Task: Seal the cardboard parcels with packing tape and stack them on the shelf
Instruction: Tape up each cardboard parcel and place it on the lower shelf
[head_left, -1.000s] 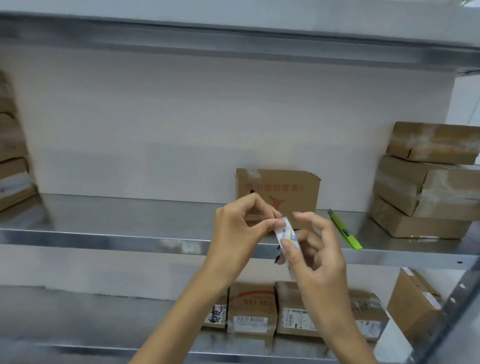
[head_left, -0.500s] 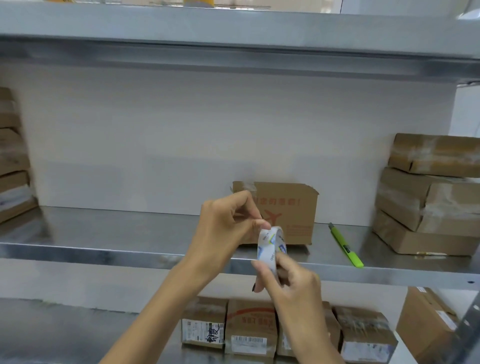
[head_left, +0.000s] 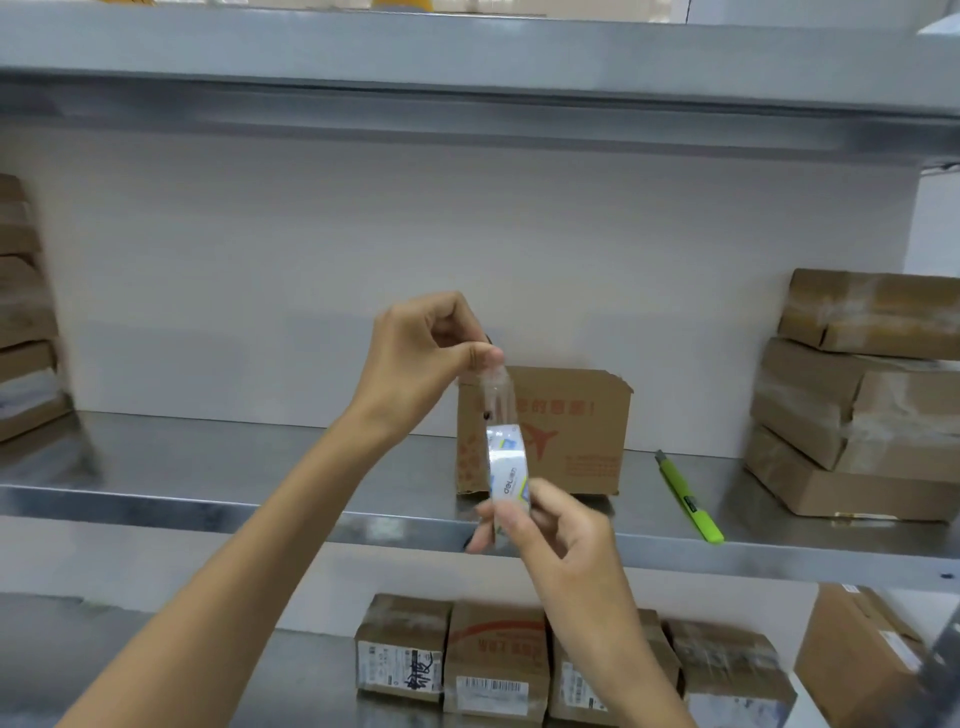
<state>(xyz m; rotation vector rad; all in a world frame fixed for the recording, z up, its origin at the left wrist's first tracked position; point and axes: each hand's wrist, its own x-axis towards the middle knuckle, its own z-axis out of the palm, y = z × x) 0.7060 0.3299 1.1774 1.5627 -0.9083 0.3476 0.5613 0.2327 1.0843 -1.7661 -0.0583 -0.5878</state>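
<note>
1. Cardboard, brown with red print: one parcel (head_left: 571, 431) stands on the middle metal shelf (head_left: 208, 512), set back close to the white wall.
2. The packing tape roll (head_left: 510, 467), white-labelled and seen edge-on, is held in the air in front of that parcel, just above the shelf's front edge.
3. The right grip (head_left: 561, 530), a bare hand, holds the roll from below, with thumb and fingers curled round its lower part.
4. The left grip (head_left: 421, 358) is higher up, thumb and forefinger pinched narrow on the free end of a clear strip (head_left: 496, 397), which runs straight down to the roll.
5. A green utility knife (head_left: 688, 499) lies on the same shelf to the right of the printed parcel, apart from it, its rear end near the front edge.
6. At the right end of this shelf a stack of taped parcels (head_left: 857, 395) is piled three high and a little askew.
7. More boxes (head_left: 26, 312) are stacked at the far left edge; they are too blurred to count.
8. On the lower shelf (head_left: 311, 675), below the grips, a row of labelled parcels (head_left: 493, 670) stands side by side, with barcodes on the fronts.
9. Another box (head_left: 857, 654) sits tilted at the far right of that level.
</note>
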